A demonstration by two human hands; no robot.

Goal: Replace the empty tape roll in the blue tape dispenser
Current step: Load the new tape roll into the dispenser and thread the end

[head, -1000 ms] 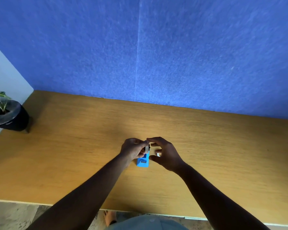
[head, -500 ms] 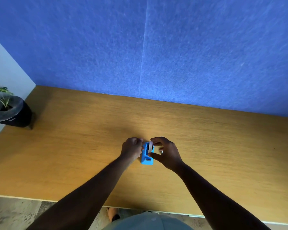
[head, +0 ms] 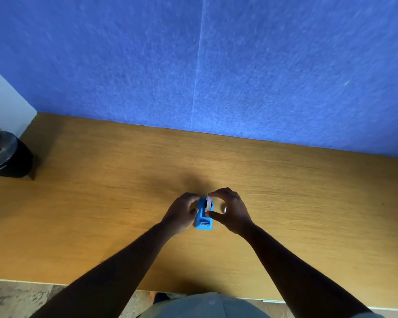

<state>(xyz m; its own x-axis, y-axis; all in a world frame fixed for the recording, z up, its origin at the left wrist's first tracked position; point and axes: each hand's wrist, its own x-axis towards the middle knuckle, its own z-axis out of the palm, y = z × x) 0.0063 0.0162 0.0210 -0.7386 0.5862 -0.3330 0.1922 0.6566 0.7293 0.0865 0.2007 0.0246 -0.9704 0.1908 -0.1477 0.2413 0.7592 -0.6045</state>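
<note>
Nearest the camera, both forearms reach out over the near edge of the wooden desk (head: 78, 226), meeting at the blue tape dispenser (head: 203, 218), which stands on the desk a little right of centre and well in from every edge. The left hand (head: 182, 214) is curled against the dispenser's left side, seemingly bracing it; how firmly it grips cannot be told. The right hand (head: 231, 212) is arched half open, thumb and forefinger pinching a white tape roll (head: 208, 203) that sits upright in the top of the dispenser. A small white thing shows just right of that hand (possibly the other roll, too hidden to say). The likely trouble, as I judge it, is the roll going in crooked: if its hub misses the slots it will jam or tip out, and a hard push could slide the light dispenser should the left hand slacken. A dropped roll would wheel away on the smooth wood. There is wide bare desk left, right and beyond for that, and for moving elbows. Far left, a black plant pot (head: 7, 157) sits at the desk's corner, well apart. Farthest, the blue felt wall (head: 262, 65) closes off the back edge.
</note>
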